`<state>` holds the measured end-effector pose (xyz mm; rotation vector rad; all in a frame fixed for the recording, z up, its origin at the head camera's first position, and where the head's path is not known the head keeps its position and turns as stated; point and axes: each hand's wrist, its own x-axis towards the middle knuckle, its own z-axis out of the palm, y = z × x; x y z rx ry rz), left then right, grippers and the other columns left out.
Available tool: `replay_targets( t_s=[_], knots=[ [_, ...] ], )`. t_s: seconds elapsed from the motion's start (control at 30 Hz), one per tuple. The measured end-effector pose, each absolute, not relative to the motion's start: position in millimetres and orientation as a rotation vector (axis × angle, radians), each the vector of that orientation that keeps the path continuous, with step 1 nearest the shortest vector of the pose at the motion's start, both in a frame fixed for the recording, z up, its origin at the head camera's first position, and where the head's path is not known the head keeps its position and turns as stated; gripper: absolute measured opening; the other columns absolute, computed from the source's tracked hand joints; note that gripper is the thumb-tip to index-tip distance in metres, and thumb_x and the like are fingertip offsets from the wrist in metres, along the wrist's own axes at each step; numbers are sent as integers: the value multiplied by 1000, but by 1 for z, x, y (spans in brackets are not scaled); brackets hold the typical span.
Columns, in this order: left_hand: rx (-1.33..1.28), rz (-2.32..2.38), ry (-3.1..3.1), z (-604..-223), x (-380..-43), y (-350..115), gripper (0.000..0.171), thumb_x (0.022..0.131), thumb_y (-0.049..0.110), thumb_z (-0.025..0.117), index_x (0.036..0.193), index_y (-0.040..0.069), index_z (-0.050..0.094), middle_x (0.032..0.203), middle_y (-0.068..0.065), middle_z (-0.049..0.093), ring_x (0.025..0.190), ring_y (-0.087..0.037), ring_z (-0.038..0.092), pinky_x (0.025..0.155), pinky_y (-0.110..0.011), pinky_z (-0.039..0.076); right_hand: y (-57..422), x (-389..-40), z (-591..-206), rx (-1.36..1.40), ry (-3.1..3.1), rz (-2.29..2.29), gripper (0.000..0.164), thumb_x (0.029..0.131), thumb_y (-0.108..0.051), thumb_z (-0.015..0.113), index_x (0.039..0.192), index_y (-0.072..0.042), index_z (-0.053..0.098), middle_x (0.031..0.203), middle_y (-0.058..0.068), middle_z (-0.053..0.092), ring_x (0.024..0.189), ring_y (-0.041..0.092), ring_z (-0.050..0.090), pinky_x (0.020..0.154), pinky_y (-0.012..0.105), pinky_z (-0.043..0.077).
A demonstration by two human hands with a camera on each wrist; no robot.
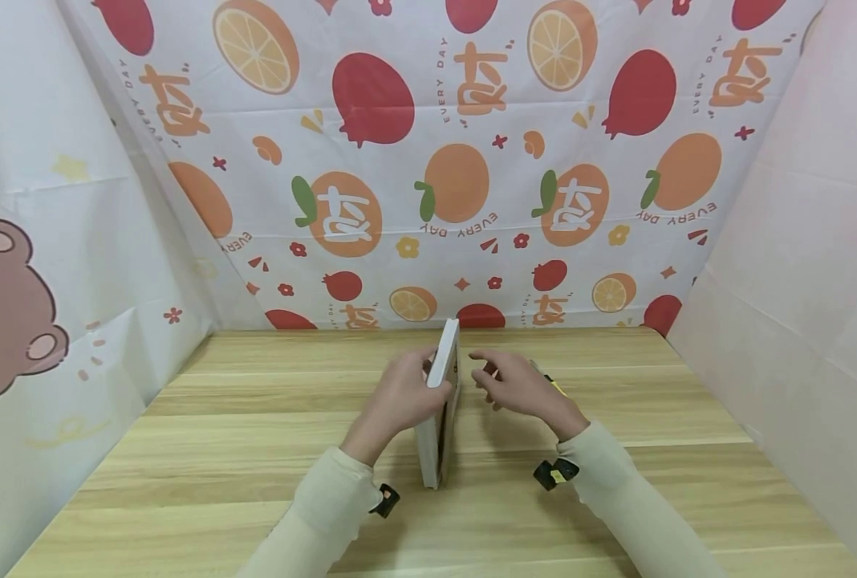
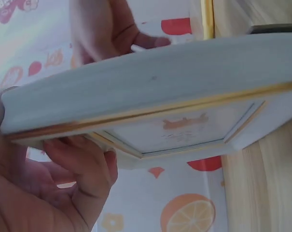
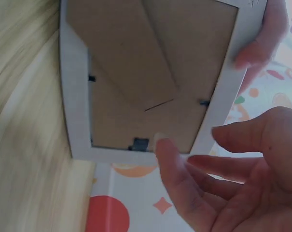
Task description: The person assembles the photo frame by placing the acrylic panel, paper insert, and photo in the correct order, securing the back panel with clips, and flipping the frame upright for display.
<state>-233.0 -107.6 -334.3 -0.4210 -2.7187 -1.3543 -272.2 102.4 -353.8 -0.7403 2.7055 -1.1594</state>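
Observation:
A white picture frame stands upright on its edge on the table, seen edge-on in the head view. My left hand grips its upper part, thumb on one side and fingers on the other. The left wrist view shows its pale side, gold inner trim and a picture. On its back, in the right wrist view, are a brown backing board with several dark clips, one being a black clip near an edge. My right hand hovers beside that back, fingers loosely bent and holding nothing, the index fingertip near this clip.
Behind my right hand lies a partly hidden yellow-and-black item on the wooden table. A fruit-patterned cloth hangs along the table's far edge, with pale cloths at both sides. Each wrist wears a black band.

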Motion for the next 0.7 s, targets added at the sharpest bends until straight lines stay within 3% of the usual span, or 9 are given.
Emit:
replay_targets(
  t_s=[0.17, 0.33, 0.57, 0.7],
  knots=[
    [-542, -1377, -2696, -334, -229, -101, 38, 92, 12, 67, 129, 4, 66, 93, -11, 68, 48, -10, 55, 44, -26, 48, 104, -270, -348, -809, 2650, -1317, 52, 108, -20, 53, 156, -6, 39, 104, 21, 70, 74, 32, 73, 61, 35, 62],
    [-673, -1353, -2722, -335, -227, -96, 18, 98, 19, 65, 111, 9, 71, 94, -9, 67, 49, -9, 52, 46, -25, 46, 107, -269, -346, -854, 2595, -1400, 56, 110, -25, 50, 162, -16, 31, 104, 22, 69, 67, 24, 71, 60, 35, 62],
    [-894, -1349, -2795, -341, -225, -90, 24, 105, 27, 56, 98, 10, 71, 95, -7, 65, 55, -8, 59, 50, -26, 52, 109, -270, -346, -836, 2620, -1384, 45, 111, -35, 46, 146, -9, 54, 96, 15, 70, 64, 17, 69, 59, 34, 61],
    [-934, -1319, -2823, -342, -225, -92, 32, 108, 26, 49, 109, 5, 74, 99, -8, 66, 58, -7, 55, 54, -24, 50, 111, -272, -347, -775, 2667, -1378, 34, 108, -35, 52, 130, -10, 64, 83, 9, 70, 59, 21, 69, 56, 34, 59]
  ],
)
